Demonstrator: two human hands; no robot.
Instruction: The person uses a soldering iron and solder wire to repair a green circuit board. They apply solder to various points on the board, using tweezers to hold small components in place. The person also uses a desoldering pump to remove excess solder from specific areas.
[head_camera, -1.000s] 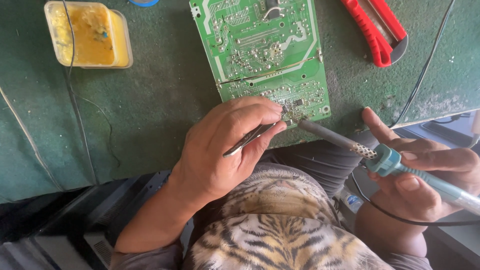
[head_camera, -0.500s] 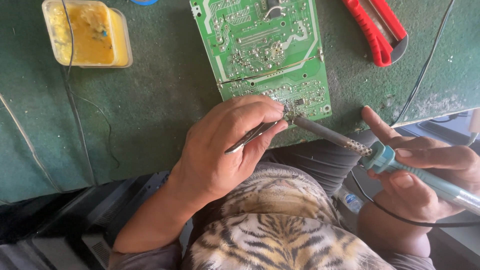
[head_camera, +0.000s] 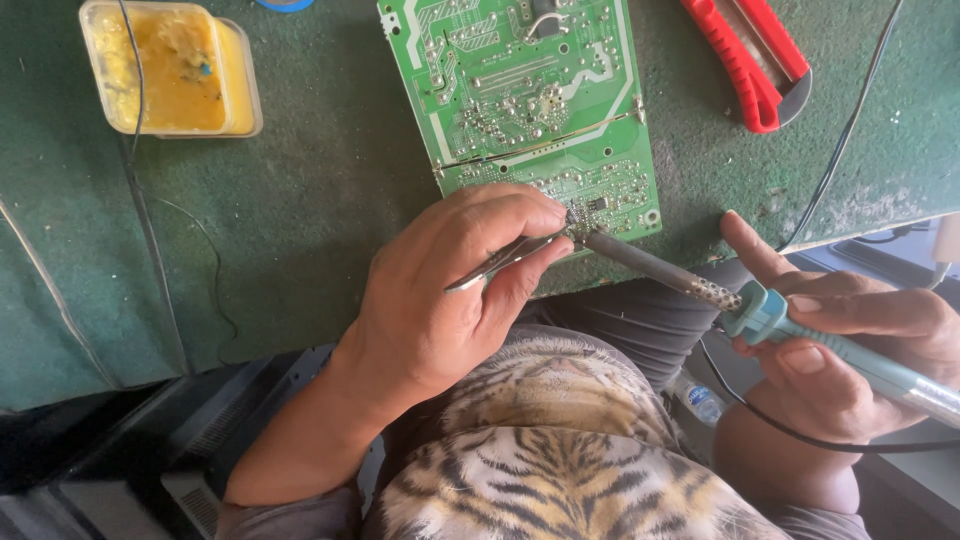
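My left hand (head_camera: 440, 300) had its fingers (head_camera: 500, 225) pinched shut on a pair of thin metal tweezers (head_camera: 505, 262), whose tips pointed at the near edge of the green printed circuit board (head_camera: 520, 95). My right hand (head_camera: 850, 350) had its fingers curled closed round the pale teal handle of a soldering iron (head_camera: 800, 330), with the forefinger stretched out toward the bench. The iron's dark metal shaft ran up and to the left, and its tip met the tweezer tips at the same small spot of solder joints on the board's near edge; I could not tell what part, if any, sat between them.

The board lay solder side up on the worn green bench (head_camera: 300, 230), close to the bench's near edge and about midway along it. Toward the far left corner stood a clear plastic tub of yellow flux paste (head_camera: 170, 70), well apart from the board, with a thin dark wire (head_camera: 135, 100) lying across it. Toward the far right lay a red utility knife (head_camera: 745, 60), just beside the board's right side but not touching it. A black cable (head_camera: 850, 130) crossed the bench's right end. Below my hands I saw a tiger-print cloth (head_camera: 540, 460) over my lap.
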